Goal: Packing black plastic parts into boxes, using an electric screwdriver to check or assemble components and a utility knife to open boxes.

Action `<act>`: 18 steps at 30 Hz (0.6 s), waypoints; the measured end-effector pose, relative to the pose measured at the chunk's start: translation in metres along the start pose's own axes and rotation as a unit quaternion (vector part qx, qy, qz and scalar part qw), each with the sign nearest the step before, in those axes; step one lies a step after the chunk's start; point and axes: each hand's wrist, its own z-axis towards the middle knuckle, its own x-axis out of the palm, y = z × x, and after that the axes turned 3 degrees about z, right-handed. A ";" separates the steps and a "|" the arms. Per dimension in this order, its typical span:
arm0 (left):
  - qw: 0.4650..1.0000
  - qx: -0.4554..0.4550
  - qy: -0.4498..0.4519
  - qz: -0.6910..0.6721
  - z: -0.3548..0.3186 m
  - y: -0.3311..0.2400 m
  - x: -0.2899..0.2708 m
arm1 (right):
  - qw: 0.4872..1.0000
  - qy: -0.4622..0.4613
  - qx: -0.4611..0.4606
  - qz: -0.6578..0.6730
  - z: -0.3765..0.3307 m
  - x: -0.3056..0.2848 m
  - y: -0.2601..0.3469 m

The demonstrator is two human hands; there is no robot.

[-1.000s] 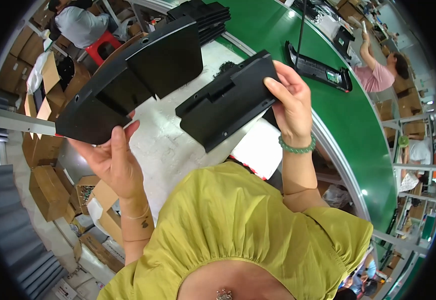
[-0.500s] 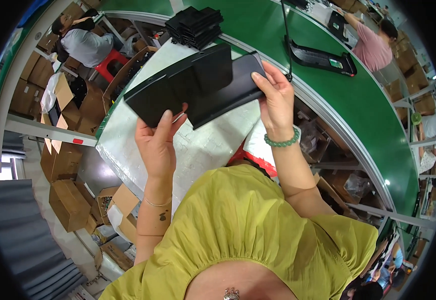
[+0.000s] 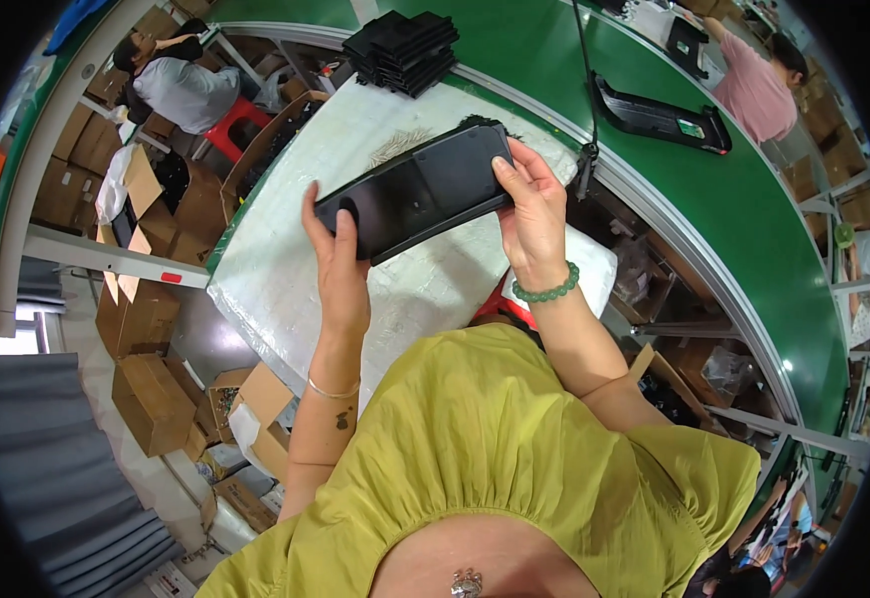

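Note:
Above the white-covered table I hold a long, flat black plastic panel (image 3: pixel 417 199) at a slant, its right end farther away. Its left part is shiny, with a dark round spot near that end; the right part looks smoother and matte. A second black edge shows along its lower side, so two pieces seem stacked together. My left hand (image 3: pixel 340 259) grips the left end, thumb on the face. On the right end is my right hand (image 3: pixel 534 209), thumb on top, with fingers behind the panel. A stack of black plastic parts (image 3: pixel 402 52) sits at the table's far corner.
The white-covered table (image 3: pixel 295 289) adjoins a curved green conveyor (image 3: pixel 754 269). On the conveyor lies a long black plastic part (image 3: pixel 659 115), near an upright black rod (image 3: pixel 586 80). Cardboard boxes (image 3: pixel 151 399) crowd the left floor. Two people sit farther off.
The two black pieces, earlier overlapping at an offset, now lie lined up over each other. My left hand has shifted round the left end, and the panel's face is turned more toward me.

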 end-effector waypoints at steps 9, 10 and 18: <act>0.999 -0.031 0.019 0.016 0.011 0.052 -0.018 | 0.996 0.043 0.054 -0.057 0.019 0.002 -0.018; 0.998 -0.054 0.020 -0.009 0.012 0.049 -0.021 | 0.991 0.058 0.060 -0.101 0.023 -0.001 -0.021; 0.991 -0.103 0.075 0.046 0.049 0.043 -0.022 | 0.953 0.121 0.100 -0.259 0.059 -0.041 -0.027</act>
